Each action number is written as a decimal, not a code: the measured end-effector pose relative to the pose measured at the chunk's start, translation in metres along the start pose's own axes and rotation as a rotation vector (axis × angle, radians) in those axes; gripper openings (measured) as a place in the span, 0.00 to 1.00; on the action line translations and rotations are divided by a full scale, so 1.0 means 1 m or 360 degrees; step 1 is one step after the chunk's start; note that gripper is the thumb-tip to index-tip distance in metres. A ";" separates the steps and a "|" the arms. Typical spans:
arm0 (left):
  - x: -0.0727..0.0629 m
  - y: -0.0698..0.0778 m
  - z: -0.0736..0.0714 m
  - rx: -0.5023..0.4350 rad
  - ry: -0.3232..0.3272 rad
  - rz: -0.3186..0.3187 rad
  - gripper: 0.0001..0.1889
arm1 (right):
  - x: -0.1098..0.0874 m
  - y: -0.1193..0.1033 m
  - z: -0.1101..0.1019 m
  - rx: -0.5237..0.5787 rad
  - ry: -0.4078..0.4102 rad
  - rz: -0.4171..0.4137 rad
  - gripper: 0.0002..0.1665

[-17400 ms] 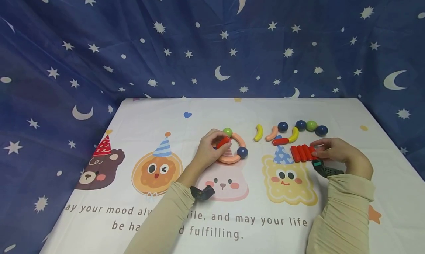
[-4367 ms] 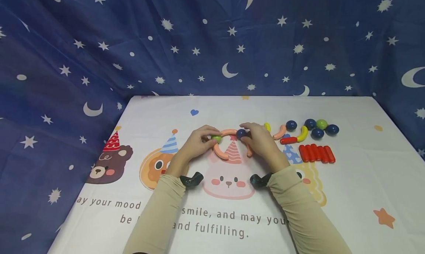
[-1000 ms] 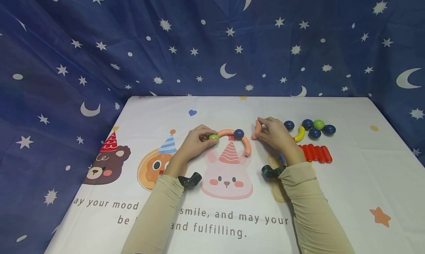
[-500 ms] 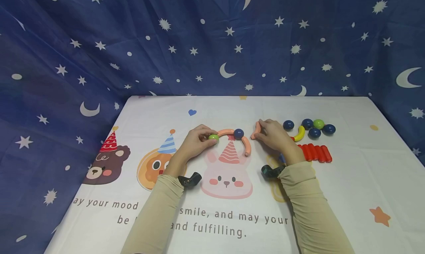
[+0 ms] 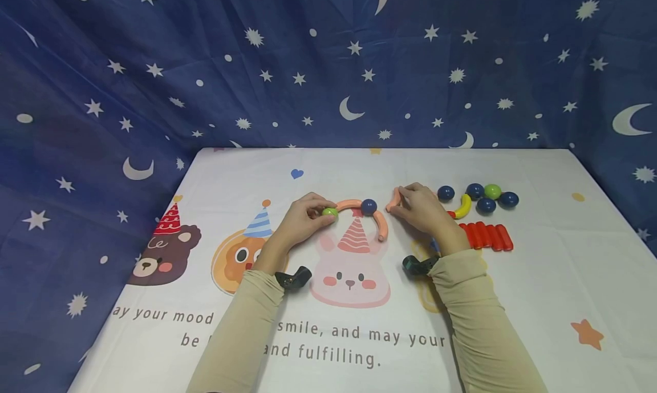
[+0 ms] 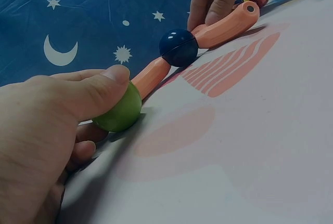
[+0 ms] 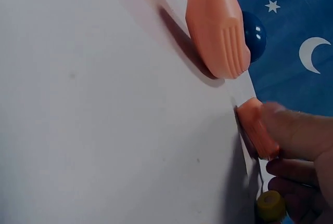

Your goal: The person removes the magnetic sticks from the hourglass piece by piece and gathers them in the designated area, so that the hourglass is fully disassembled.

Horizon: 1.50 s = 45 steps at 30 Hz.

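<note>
My left hand (image 5: 303, 221) pinches a green magnetic ball (image 5: 330, 213) between thumb and fingers at the tabletop. Joined to that ball is an arc: an orange curved magnetic rod (image 5: 350, 203), a navy ball (image 5: 369, 206), then a second orange curved rod (image 5: 381, 227) with a free end. To the right of the arc, my right hand (image 5: 423, 207) pinches a separate orange curved rod (image 7: 256, 125) by its side. A gap separates this rod from the arc. In the right wrist view a yellow piece (image 7: 270, 206) shows beneath my fingers.
Several navy balls (image 5: 486, 205) and a green ball (image 5: 493, 191) lie at the back right. Near them is a yellow curved rod (image 5: 463, 207) with a red end piece partly behind my right hand. Several red rods (image 5: 485, 236) lie side by side on the printed tablecloth (image 5: 544, 279).
Since 4.4 seconds ago, the curved rod below the green ball is gone from there. My right hand has left the navy ball and holds a rod farther right, which tilts slightly more now.
</note>
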State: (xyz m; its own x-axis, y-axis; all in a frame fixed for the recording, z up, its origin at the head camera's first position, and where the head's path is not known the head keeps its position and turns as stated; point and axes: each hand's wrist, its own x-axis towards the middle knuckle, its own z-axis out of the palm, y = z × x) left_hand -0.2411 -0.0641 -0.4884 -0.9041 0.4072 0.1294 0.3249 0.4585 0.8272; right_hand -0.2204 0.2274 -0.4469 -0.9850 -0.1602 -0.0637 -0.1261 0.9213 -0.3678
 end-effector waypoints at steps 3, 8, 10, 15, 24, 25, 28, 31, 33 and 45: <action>0.000 0.000 -0.001 0.0003 0.0004 0.0004 0.12 | 0.001 -0.002 0.001 -0.0011 0.0033 0.0025 0.39; 0.001 -0.001 -0.001 0.0011 0.0007 0.0007 0.12 | 0.003 -0.007 0.002 -0.0028 0.0079 0.0077 0.38; 0.001 -0.001 -0.002 0.0015 0.0008 0.0012 0.12 | 0.003 -0.009 0.001 -0.0029 0.0083 0.0088 0.37; 0.001 -0.001 -0.003 0.0012 0.0013 0.0021 0.12 | 0.000 -0.016 -0.010 -0.0036 0.0084 0.0088 0.36; 0.001 -0.001 -0.004 0.0008 0.0017 0.0031 0.11 | -0.008 -0.058 -0.016 -0.0043 -0.0099 -0.0010 0.23; 0.001 -0.001 -0.004 0.0010 0.0018 0.0037 0.11 | -0.008 -0.062 -0.013 -0.0063 -0.0126 0.0005 0.24; 0.000 -0.001 -0.004 -0.0002 0.0013 0.0063 0.11 | -0.007 -0.068 0.000 -0.0121 -0.0160 0.0074 0.21; 0.000 -0.002 -0.003 -0.0035 0.0013 0.0128 0.11 | -0.006 -0.070 0.010 -0.0144 -0.0098 0.0090 0.18; 0.000 -0.001 -0.001 -0.0046 0.0015 0.0173 0.12 | -0.007 -0.071 0.015 -0.0140 -0.0023 0.0055 0.19; 0.004 0.016 0.004 0.0416 0.0025 0.0205 0.23 | -0.005 -0.080 0.032 -0.0102 0.0122 -0.0178 0.18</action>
State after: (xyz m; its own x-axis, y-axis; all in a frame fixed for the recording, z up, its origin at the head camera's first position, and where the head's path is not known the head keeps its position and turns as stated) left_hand -0.2381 -0.0519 -0.4769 -0.8542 0.4640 0.2346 0.4962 0.5927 0.6344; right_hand -0.2017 0.1432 -0.4472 -0.9702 -0.2377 0.0461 -0.2401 0.9203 -0.3088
